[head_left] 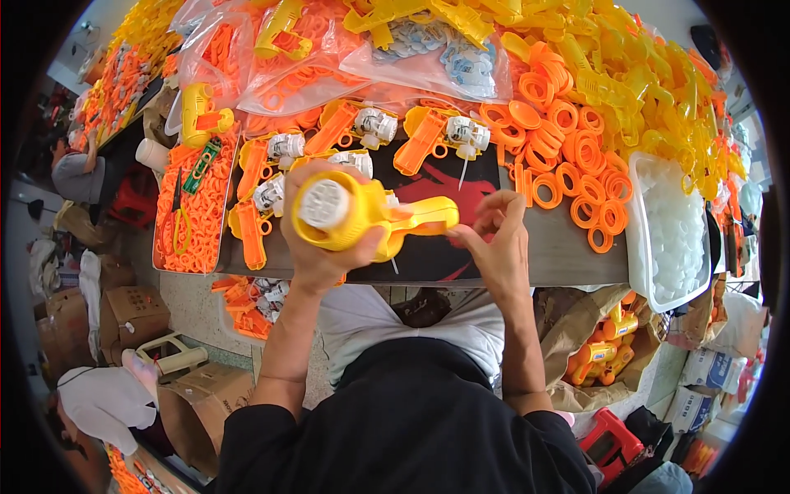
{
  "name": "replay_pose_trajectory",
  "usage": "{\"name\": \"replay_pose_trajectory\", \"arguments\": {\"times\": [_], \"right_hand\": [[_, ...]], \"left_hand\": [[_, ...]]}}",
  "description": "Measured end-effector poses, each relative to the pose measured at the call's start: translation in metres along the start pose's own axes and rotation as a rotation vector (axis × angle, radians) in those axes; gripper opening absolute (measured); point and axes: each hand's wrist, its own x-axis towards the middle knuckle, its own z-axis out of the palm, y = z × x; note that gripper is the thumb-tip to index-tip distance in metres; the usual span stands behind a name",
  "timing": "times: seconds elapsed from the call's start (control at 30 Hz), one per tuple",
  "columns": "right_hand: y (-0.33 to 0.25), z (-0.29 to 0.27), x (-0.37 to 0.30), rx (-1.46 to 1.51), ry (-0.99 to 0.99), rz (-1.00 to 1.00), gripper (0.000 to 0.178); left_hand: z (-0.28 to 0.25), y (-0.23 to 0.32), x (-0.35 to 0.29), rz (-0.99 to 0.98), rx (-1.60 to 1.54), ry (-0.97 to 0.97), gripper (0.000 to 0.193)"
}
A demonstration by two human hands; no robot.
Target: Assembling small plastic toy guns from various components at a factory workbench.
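Note:
A yellow toy gun (415, 216) with a round ribbed barrel is gripped in my left hand (317, 247), fingers wrapped round the barrel. A white round piece (326, 203) sits in the barrel's mouth, which faces up. My right hand (500, 243) is at the far end of the yellow handle, thumb against its tip and fingers curled; whether a small part is between them is hidden. Behind lie several orange toy-gun inner assemblies (421, 142) with white mechanisms (467, 132). A thin metal screwdriver-like shaft (462, 174) points down beside one of them.
An orange-filled tray (156, 239) at left holds small parts, scissors (182, 229) and a green cutter (202, 169). Orange rings (588, 156) pile at right beside a white bin (638, 239) of translucent caps. Yellow shells (625, 82) heap behind. A paper sack (555, 329) stands below.

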Motion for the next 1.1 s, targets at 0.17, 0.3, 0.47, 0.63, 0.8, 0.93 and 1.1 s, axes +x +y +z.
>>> {"name": "replay_pose_trajectory", "arguments": {"times": [0.17, 0.3, 0.47, 0.63, 0.8, 0.93, 1.1], "right_hand": [[-0.013, 0.001, -0.006, 0.826, -0.419, -0.227, 0.063], [-0.003, 0.003, 0.003, 0.631, -0.342, -0.273, 0.047], [-0.006, 0.02, -0.002, 0.401, -0.108, -0.446, 0.042], [0.005, 0.027, 0.003, 0.669, -0.165, -0.336, 0.046], [0.016, 0.018, 0.001, 0.616, -0.223, -0.371, 0.046], [0.014, 0.002, 0.004, 0.429, -0.168, -0.455, 0.039], [0.028, 0.018, -0.007, 0.389, 0.032, -0.427, 0.041]], "left_hand": [[-0.007, -0.018, -0.002, 0.046, -0.194, -0.022, 0.072], [-0.005, -0.017, 0.002, 0.044, -0.276, -0.07, 0.073], [-0.015, -0.032, 0.021, -0.027, -0.352, -0.166, 0.078], [-0.016, -0.026, 0.034, -0.077, -0.342, -0.303, 0.102], [-0.006, -0.026, 0.032, 0.017, -0.312, -0.344, 0.099], [0.01, -0.015, 0.023, 0.142, -0.169, -0.275, 0.081], [0.01, -0.032, 0.045, -0.05, -0.164, -0.409, 0.092]]}}
